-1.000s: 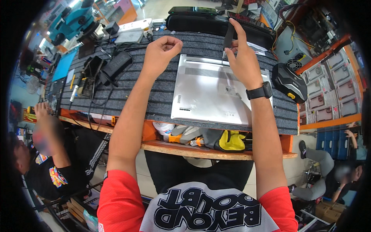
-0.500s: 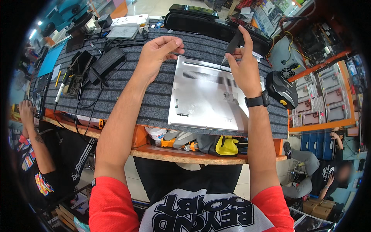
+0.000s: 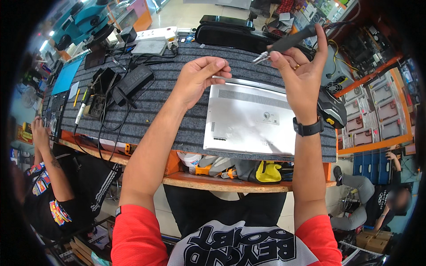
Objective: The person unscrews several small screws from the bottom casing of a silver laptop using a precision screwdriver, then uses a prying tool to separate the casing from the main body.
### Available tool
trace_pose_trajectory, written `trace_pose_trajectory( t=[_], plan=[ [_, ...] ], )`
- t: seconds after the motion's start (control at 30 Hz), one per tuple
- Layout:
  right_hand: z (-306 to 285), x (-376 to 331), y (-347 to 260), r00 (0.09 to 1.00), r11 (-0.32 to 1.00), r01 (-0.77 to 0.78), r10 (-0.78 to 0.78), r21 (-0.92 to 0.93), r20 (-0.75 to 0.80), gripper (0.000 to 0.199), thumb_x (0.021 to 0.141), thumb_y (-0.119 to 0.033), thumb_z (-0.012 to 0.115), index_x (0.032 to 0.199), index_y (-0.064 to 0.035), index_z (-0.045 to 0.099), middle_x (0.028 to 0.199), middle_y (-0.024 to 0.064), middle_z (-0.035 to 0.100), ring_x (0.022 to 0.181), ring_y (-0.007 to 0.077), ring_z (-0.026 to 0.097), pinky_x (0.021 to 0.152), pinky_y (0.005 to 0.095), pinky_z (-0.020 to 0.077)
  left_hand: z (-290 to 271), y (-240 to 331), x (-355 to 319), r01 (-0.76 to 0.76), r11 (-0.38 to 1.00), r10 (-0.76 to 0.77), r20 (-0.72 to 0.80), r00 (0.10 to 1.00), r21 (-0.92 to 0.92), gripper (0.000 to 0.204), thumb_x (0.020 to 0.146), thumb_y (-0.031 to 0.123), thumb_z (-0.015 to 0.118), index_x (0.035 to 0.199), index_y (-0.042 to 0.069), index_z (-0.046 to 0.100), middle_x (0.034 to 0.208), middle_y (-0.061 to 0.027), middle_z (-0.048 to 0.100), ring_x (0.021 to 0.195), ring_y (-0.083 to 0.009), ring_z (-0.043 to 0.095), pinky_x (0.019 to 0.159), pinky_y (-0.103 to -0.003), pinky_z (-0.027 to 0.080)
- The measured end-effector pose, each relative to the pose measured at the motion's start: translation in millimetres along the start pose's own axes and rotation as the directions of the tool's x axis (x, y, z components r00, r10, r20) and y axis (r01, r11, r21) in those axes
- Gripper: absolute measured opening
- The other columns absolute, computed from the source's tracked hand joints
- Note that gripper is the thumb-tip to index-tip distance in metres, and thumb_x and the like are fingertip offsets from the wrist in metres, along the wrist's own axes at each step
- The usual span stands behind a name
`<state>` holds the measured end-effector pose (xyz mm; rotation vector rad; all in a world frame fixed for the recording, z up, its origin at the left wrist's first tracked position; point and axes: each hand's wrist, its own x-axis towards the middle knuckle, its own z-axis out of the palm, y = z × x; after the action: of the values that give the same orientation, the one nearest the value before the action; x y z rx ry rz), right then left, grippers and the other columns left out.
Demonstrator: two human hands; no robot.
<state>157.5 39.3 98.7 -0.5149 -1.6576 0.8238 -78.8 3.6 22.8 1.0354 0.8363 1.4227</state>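
Note:
A silver laptop (image 3: 242, 115) lies on the striped grey mat with its vented underside facing up. My right hand (image 3: 304, 80) is raised above its far right part, closed around the dark handle of a screwdriver (image 3: 290, 41). The index finger rests along the handle's end, and the metal tip points down to the left. My left hand (image 3: 202, 80) is just beyond the laptop's far left corner, its thumb and fingers pinched together. Whatever may be between those fingertips is too small to make out.
Left on the mat (image 3: 177, 119) lie a black power adapter (image 3: 137, 82), cables and a soldering iron (image 3: 81, 108). Behind stand a white power strip (image 3: 155, 33) and a long black case (image 3: 226, 35). A black and yellow device (image 3: 330, 108) sits right. One co-worker's hand (image 3: 41, 133) is far left.
My right hand has lifted the screwdriver up and right, away from the laptop's far edge; its tip now points left. The left hand stays pinched near the corner. The whole view has shifted slightly.

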Motion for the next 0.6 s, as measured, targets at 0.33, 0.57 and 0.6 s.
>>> trace_pose_trajectory(
  t=[0.33, 0.57, 0.6],
  plan=[
    [38, 5, -24, 0.988, 0.989, 0.150, -0.150, 0.006, 0.032, 0.096, 0.095, 0.008, 0.071, 0.164, -0.0127, 0.007, 0.115, 0.0237, 0.071, 0.109, 0.0249, 0.073, 0.097, 0.0353, 0.0586, -1, 2, -3, -0.003, 0.982, 0.023, 0.105, 0.994, -0.188, 0.026, 0.103, 0.028, 0.070, 0.110, 0.003, 0.069, 0.102, -0.0084, 0.073, 0.093, -0.0177, 0.073, 0.083, -0.031, 0.061],
    [42, 6, -17, 0.985, 0.987, 0.158, -0.159, 0.010, 0.072, 0.096, 0.096, 0.008, 0.070, 0.164, -0.0124, 0.007, 0.114, 0.0226, 0.071, 0.108, 0.0246, 0.073, 0.097, 0.0349, 0.0585, 0, 4, -3, -0.018, 0.984, 0.041, 0.126, 0.991, -0.176, 0.026, 0.104, 0.026, 0.069, 0.113, 0.002, 0.069, 0.104, -0.0083, 0.073, 0.093, -0.0177, 0.072, 0.083, -0.031, 0.061],
    [42, 5, -17, 0.985, 0.987, 0.160, -0.160, 0.002, 0.070, 0.096, 0.095, 0.007, 0.070, 0.165, -0.0123, 0.007, 0.113, 0.0223, 0.071, 0.107, 0.0243, 0.073, 0.097, 0.0347, 0.0586, 0, 4, -3, -0.015, 0.985, 0.036, 0.125, 0.991, -0.171, 0.026, 0.104, 0.026, 0.069, 0.113, 0.002, 0.069, 0.104, -0.0083, 0.073, 0.093, -0.0177, 0.072, 0.083, -0.031, 0.061]
  ],
)
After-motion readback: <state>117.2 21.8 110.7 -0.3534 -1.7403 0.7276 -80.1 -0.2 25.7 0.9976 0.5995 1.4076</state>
